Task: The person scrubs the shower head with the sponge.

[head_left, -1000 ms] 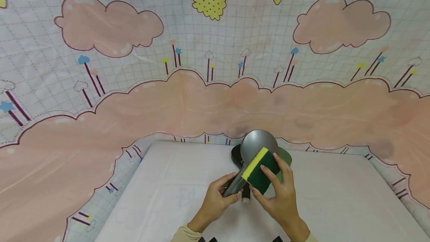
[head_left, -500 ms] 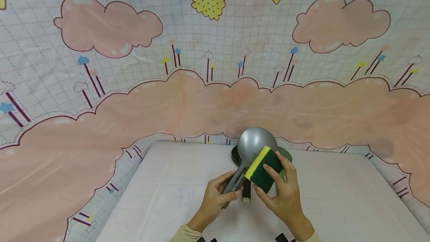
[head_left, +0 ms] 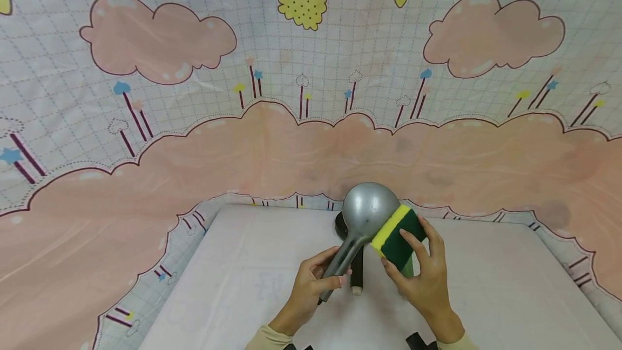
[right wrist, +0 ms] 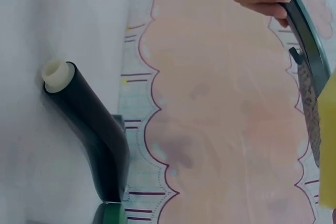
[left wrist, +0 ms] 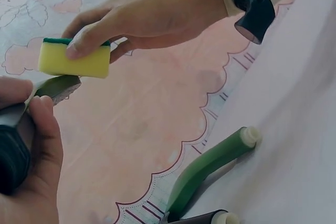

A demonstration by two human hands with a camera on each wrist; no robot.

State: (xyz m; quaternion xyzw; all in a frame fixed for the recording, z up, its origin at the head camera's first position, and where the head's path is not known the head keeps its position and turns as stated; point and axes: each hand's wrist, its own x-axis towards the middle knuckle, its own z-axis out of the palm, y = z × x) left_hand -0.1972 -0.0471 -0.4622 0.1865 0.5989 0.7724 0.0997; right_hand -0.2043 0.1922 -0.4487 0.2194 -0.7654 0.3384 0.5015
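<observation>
My left hand point(head_left: 311, 285) grips the handle of a grey shower head point(head_left: 370, 208), tilted with its rounded back facing up. My right hand point(head_left: 427, 280) pinches a yellow and green sponge point(head_left: 400, 242) between thumb and fingers. The sponge's yellow face is against the right side of the shower head, near its neck. In the left wrist view, the sponge point(left wrist: 73, 61) sits right at the shower head's edge point(left wrist: 58, 85). The right wrist view shows the shower head's speckled spray face point(right wrist: 308, 108) from the side.
Behind the held shower head, a black shower head point(head_left: 357, 271) and a green shower head point(head_left: 408, 268) lie on the white table point(head_left: 233, 274), partly hidden in the head view. A patterned cloth point(head_left: 291, 161) hangs beyond the table.
The sponge and my right hand have moved right and slightly up, from the handle's neck to the side of the head. The grey shower head has shifted slightly left and up.
</observation>
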